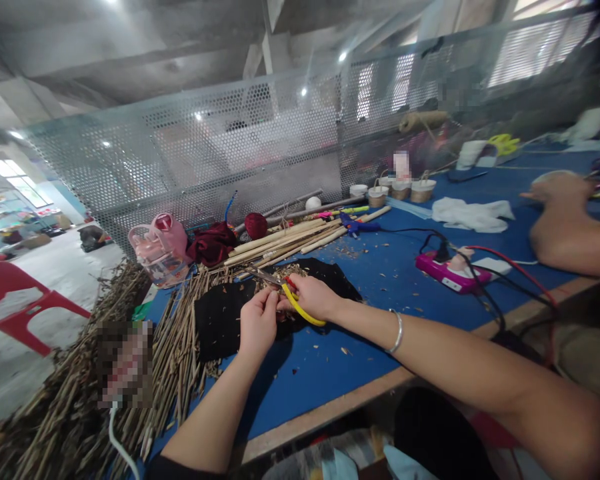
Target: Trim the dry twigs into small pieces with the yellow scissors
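Note:
Pruning shears (301,310) with yellow and red handles are in my right hand (317,297), their blades pointing left and away from me. Close beside them, my left hand (259,321) is closed in a pinch. What its fingers hold is hidden, though dry plant bits lie right behind them. Both hands are over a black cloth (215,330) strewn with brown clippings (293,270). Long dried stems (173,360) lie in a heap left of the cloth. Peeled pale sticks (290,241) are bundled just beyond it.
A pink clear bottle (163,257) and dark red cloth (213,243) stand at the back left. To the right are a blue glue gun (360,225), a purple power strip (450,272) with cables, white gloves (473,215), small pots (379,196) and another person's arm (563,227). A perforated metal screen (230,153) closes the back.

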{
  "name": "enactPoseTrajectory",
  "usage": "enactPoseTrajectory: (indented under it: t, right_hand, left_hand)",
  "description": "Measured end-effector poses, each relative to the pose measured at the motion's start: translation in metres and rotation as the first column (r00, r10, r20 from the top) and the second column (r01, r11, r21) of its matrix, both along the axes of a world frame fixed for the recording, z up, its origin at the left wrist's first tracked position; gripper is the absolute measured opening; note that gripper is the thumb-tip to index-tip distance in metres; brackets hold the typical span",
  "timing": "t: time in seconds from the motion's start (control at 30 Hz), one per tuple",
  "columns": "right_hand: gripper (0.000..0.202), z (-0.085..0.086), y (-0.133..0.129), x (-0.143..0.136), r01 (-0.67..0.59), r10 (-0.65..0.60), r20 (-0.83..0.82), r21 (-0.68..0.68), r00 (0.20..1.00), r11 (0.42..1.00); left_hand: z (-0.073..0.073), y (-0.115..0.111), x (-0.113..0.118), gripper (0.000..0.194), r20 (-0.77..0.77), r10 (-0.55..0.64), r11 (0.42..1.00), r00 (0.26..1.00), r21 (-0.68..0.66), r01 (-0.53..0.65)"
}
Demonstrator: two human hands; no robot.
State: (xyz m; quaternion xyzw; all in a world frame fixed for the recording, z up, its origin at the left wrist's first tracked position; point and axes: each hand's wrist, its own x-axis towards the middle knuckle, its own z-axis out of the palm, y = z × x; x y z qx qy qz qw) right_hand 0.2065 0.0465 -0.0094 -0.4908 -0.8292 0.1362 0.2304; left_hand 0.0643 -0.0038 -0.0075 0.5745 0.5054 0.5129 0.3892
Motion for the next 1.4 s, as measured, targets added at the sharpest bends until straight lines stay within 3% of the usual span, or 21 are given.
enactPoseTrajectory:
  t: [0.57, 0.73, 0.9, 1.07, 1.23, 1.4]
  right_hand:
    - [0.052, -0.003, 0.005, 0.001, -0.009, 0.007, 0.061, 0.023, 0.998, 1.0]
    - [0.063, 0.003, 0.001, 0.003, 0.032, -0.048, 0.162, 0.101, 0.986, 0.994]
    - [0.069, 0.005, -0.002, 0.003, -0.006, -0.01, 0.14, 0.114, 0.99, 0.993]
    - [0.065, 0.006, -0.004, 0.001, 0.029, -0.036, 0.168, 0.049, 0.985, 0.998]
    - [0.063, 0.005, -0.005, 0.0, 0.03, -0.033, 0.144, 0.02, 0.989, 0.999]
    - [0.061, 0.004, -0.004, 0.002, 0.024, -0.024, 0.103, 0.005, 0.994, 1.0]
  left_hand:
    - [-0.001, 0.003, -0.003, 0.034, 0.012, 0.087, 0.995, 0.996, -0.04, -0.086]
    - [0.002, 0.002, -0.003, 0.033, -0.009, 0.117, 0.993, 0.993, -0.029, -0.118]
    - [0.002, 0.002, -0.003, 0.031, -0.11, 0.132, 0.991, 0.985, 0.036, -0.129]
    - [0.002, 0.002, -0.004, 0.031, -0.118, 0.11, 0.994, 0.987, 0.007, -0.11]
    - [0.005, 0.0, -0.006, 0.032, -0.174, 0.148, 0.987, 0.974, 0.092, -0.133]
    - [0.006, 0.001, -0.005, 0.032, -0.104, 0.145, 0.989, 0.984, 0.016, -0.144]
